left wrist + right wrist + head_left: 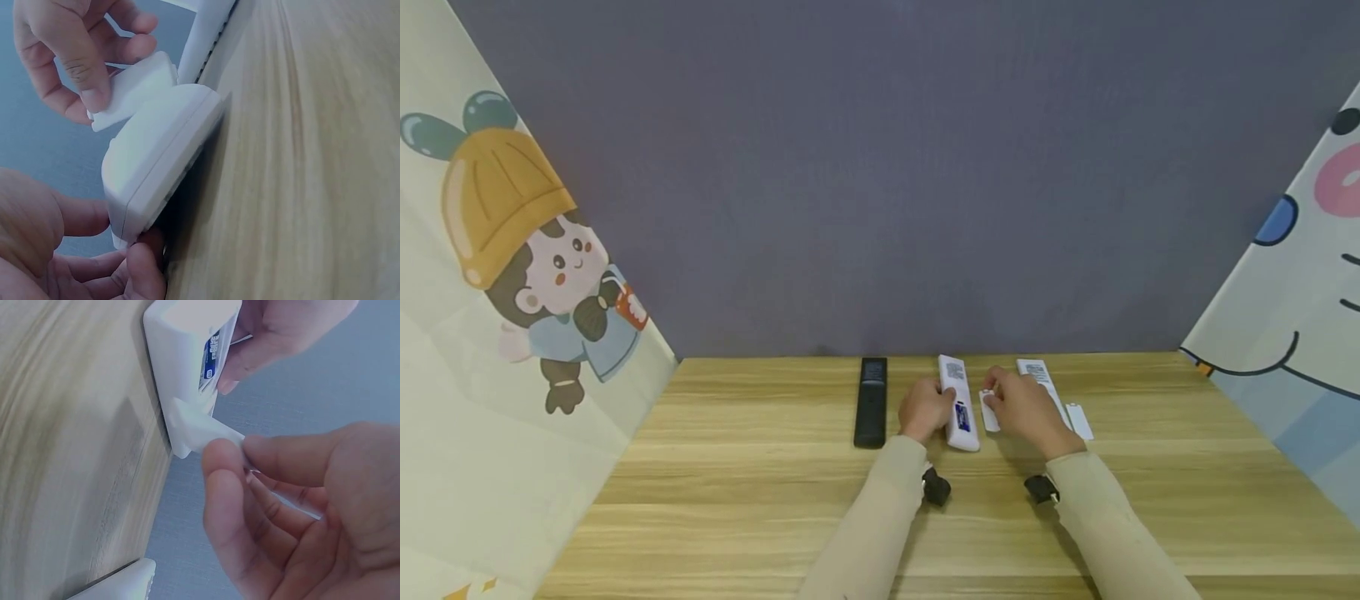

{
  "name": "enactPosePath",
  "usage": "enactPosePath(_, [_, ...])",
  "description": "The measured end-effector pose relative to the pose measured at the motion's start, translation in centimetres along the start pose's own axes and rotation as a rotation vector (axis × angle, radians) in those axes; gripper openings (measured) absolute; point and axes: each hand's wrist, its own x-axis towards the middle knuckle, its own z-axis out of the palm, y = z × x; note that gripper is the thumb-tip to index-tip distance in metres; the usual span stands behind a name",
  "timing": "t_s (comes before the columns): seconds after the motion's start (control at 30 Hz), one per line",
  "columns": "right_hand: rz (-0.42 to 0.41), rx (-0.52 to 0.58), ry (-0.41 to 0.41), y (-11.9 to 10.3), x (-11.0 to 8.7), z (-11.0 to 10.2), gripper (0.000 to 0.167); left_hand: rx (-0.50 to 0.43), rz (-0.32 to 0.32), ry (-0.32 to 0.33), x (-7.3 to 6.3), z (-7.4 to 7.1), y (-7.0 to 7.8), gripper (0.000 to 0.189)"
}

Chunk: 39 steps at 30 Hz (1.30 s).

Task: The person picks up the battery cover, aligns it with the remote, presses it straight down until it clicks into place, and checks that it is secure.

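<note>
My left hand (927, 408) grips a white remote control (967, 438) by its side, thumb on the upturned back. Its battery compartment is uncovered, and a blue battery (963, 417) shows inside. Between thumb and fingers my right hand (1028, 410) pinches a loose white battery cover (989, 414), just right of that remote. The right wrist view has the cover (203, 430) tilted, overlapping the remote's edge below the blue battery (211, 359). In the left wrist view the cover (137, 90) is held over the remote's near end (156, 147).
A second white remote (1037, 372) lies right of my hands, partly hidden by the right one. Next to it is another white battery cover (1079, 422). Left of my hands lies a black remote (871, 408). A grey panel (880, 183) rises behind the wooden table (737, 492).
</note>
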Motion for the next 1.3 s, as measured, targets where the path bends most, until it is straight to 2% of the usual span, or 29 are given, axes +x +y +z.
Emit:
enactPosePath(0.17, [-0.018,0.045,-0.012,0.2,0.0,-0.2,0.013,-0.048,-0.041,-0.017,0.0,-0.1,0.1,0.022])
enactPosePath(0.33, [-0.022,0.095,-0.027,0.3,0.2,-0.5,0.013,-0.11,-0.044,-0.027,-0.2,-0.4,0.3,0.024])
enactPosePath(0.6, [-0.016,0.174,0.014,0.0,0.3,-1.3,0.016,-0.318,-0.035,-0.062,0.0,-0.5,0.4,0.028])
enactPosePath(0.77, [-0.021,0.231,0.053,-0.1,0.3,-1.8,0.017,-0.404,-0.034,-0.09,0.2,-0.8,0.6,0.031])
enactPosePath(1.13, [-0.022,0.352,0.081,-0.6,0.4,-2.1,0.013,-0.449,-0.004,-0.134,0.5,-1.8,0.8,0.03])
enactPosePath(1.3, [-0.052,0.38,0.101,-1.0,0.2,-2.2,0.013,-0.456,-0.014,-0.157,0.5,-2.2,1.0,0.03])
